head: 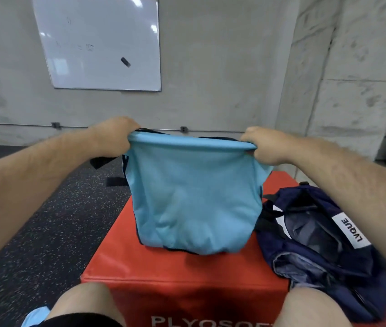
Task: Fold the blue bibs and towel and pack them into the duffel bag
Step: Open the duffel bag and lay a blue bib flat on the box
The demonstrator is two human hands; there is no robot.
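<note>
The fingertips of both hands are hidden behind the folded-over top edge of the blue cloth, and whether it is a bib or the towel cannot be told. The left hand and right hand each grip an upper corner, fingers curled tightly round the fabric. The cloth hangs mid-frame – light blue, smooth, dark trim showing at its edges – with its lower edge resting on the red box, whose white lettering is cut off at the bottom. Just right of it lies the navy duffel bag, gaping open. Another blue piece peeks in at lower left, mostly cut off.
</note>
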